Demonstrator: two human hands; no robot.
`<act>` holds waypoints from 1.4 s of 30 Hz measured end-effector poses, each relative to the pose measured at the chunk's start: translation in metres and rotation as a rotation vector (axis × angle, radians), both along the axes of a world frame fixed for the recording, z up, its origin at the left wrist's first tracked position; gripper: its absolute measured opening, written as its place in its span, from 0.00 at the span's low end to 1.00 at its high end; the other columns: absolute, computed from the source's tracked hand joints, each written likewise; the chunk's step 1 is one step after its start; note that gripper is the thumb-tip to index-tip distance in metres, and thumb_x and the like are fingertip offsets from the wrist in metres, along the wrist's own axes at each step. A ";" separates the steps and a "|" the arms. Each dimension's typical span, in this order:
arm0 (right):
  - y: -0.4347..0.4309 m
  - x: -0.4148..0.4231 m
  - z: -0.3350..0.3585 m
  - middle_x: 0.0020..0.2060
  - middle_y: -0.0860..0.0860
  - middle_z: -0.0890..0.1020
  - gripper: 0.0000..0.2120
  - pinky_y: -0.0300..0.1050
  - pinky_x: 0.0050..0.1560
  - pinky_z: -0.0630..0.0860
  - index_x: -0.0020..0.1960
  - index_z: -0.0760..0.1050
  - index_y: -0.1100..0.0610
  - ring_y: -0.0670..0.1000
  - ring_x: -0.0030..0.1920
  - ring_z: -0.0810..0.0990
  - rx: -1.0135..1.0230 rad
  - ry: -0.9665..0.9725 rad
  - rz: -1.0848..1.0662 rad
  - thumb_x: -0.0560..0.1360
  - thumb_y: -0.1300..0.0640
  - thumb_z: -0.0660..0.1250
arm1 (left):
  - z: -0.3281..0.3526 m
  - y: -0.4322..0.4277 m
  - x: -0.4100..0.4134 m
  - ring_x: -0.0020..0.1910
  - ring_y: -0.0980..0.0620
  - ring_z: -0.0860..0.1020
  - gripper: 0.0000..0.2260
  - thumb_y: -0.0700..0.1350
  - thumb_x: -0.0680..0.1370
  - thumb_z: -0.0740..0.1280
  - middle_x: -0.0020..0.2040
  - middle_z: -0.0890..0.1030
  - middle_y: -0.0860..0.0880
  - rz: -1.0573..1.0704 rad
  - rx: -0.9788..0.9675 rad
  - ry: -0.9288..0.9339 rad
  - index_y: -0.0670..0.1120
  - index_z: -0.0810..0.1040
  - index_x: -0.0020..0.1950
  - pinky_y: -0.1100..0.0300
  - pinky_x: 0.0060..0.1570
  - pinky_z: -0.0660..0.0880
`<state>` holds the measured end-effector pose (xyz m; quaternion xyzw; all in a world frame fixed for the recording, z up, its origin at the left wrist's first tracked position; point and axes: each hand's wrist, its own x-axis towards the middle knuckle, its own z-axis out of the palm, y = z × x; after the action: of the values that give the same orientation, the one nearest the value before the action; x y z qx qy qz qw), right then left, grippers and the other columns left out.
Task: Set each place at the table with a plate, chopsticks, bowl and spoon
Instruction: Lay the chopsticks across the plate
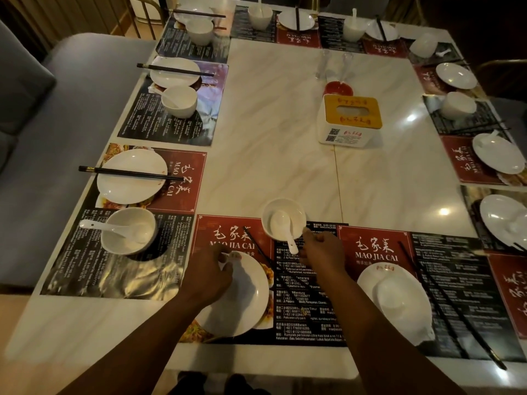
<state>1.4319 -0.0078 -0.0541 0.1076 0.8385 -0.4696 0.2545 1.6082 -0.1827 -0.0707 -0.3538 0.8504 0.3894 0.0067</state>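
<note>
On the red and black placemat (228, 232) in front of me lies a white plate (245, 297). My left hand (209, 273) curls over its far left rim. Black chopsticks (256, 245) lie slanted just right of the plate. Beyond them stands a white bowl (285, 208) with a white spoon (282, 225) in it, handle pointing toward me. The fingertips of my right hand (323, 249) are at the handle's end; a grip is unclear. The neighbouring place on the right has a plate (410, 317) with a bowl (392, 295) on it and chopsticks (447, 306).
Set places with plates, bowls, spoons and chopsticks line the left (131, 178), far (296, 21) and right (496, 153) sides. A tissue box (350, 121), a red dish (338, 88) and two glasses (333, 64) stand mid-table. A grey bench (57, 138) runs along the left.
</note>
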 end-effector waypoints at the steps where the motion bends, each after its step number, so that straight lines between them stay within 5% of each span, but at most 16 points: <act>1: 0.008 0.004 0.002 0.39 0.51 0.83 0.10 0.54 0.44 0.83 0.44 0.76 0.53 0.51 0.39 0.84 0.066 0.046 0.043 0.79 0.47 0.66 | 0.001 0.002 -0.001 0.42 0.61 0.75 0.12 0.43 0.77 0.70 0.48 0.77 0.56 -0.002 -0.006 0.005 0.49 0.78 0.61 0.71 0.40 0.68; 5: 0.045 0.039 -0.006 0.38 0.44 0.81 0.04 0.41 0.39 0.75 0.44 0.77 0.50 0.44 0.41 0.80 0.317 0.216 0.475 0.77 0.51 0.68 | 0.003 0.013 -0.003 0.42 0.60 0.77 0.11 0.44 0.77 0.70 0.47 0.79 0.56 -0.026 0.010 0.018 0.49 0.79 0.59 0.70 0.41 0.70; 9: 0.060 0.078 -0.032 0.52 0.46 0.78 0.12 0.42 0.51 0.76 0.57 0.77 0.51 0.48 0.52 0.79 0.505 0.345 0.898 0.76 0.49 0.68 | 0.002 0.028 -0.008 0.45 0.59 0.80 0.09 0.45 0.77 0.70 0.48 0.83 0.55 -0.024 0.085 -0.018 0.51 0.81 0.57 0.64 0.46 0.76; 12: 0.060 0.084 -0.041 0.53 0.49 0.78 0.10 0.43 0.53 0.76 0.57 0.78 0.54 0.50 0.53 0.79 0.455 0.368 0.843 0.77 0.53 0.67 | 0.002 0.038 -0.011 0.43 0.61 0.79 0.09 0.47 0.78 0.69 0.48 0.84 0.54 -0.024 0.137 -0.072 0.51 0.82 0.57 0.64 0.47 0.74; 18: 0.059 0.093 -0.030 0.40 0.45 0.78 0.02 0.37 0.41 0.74 0.46 0.78 0.53 0.43 0.39 0.76 0.221 0.361 0.693 0.75 0.58 0.70 | -0.002 0.049 -0.014 0.39 0.53 0.84 0.08 0.54 0.77 0.70 0.37 0.85 0.53 0.126 0.382 -0.035 0.51 0.84 0.47 0.48 0.49 0.82; 25: 0.049 0.117 -0.023 0.41 0.43 0.78 0.03 0.46 0.43 0.80 0.47 0.79 0.51 0.43 0.40 0.78 0.080 0.313 0.761 0.75 0.53 0.71 | 0.013 0.045 -0.019 0.41 0.51 0.85 0.02 0.42 0.79 0.70 0.44 0.85 0.47 0.352 0.552 0.137 0.47 0.82 0.48 0.52 0.44 0.84; 32: 0.071 0.071 -0.037 0.57 0.50 0.77 0.13 0.48 0.60 0.75 0.62 0.77 0.52 0.52 0.58 0.75 0.484 0.499 0.708 0.78 0.54 0.67 | 0.004 0.007 0.012 0.38 0.52 0.85 0.03 0.41 0.79 0.70 0.45 0.85 0.46 0.330 0.440 0.017 0.44 0.83 0.51 0.59 0.38 0.83; 37: 0.075 0.059 -0.048 0.53 0.53 0.79 0.12 0.51 0.54 0.78 0.59 0.79 0.55 0.54 0.53 0.78 0.609 0.531 0.806 0.75 0.59 0.69 | -0.007 0.000 0.024 0.35 0.53 0.85 0.03 0.42 0.77 0.73 0.40 0.85 0.48 0.197 0.319 -0.076 0.44 0.85 0.48 0.58 0.38 0.83; 42: 0.062 0.066 -0.042 0.50 0.52 0.77 0.07 0.48 0.50 0.78 0.53 0.79 0.57 0.53 0.49 0.79 0.479 0.406 0.717 0.77 0.62 0.64 | -0.015 -0.006 0.025 0.35 0.58 0.84 0.03 0.46 0.75 0.74 0.38 0.86 0.53 0.086 0.263 -0.136 0.48 0.86 0.47 0.54 0.46 0.83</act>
<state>1.4978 0.0543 -0.0966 -0.2267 0.9402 -0.1574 0.1996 1.6329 -0.1887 -0.0859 -0.4115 0.7738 0.4724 0.0938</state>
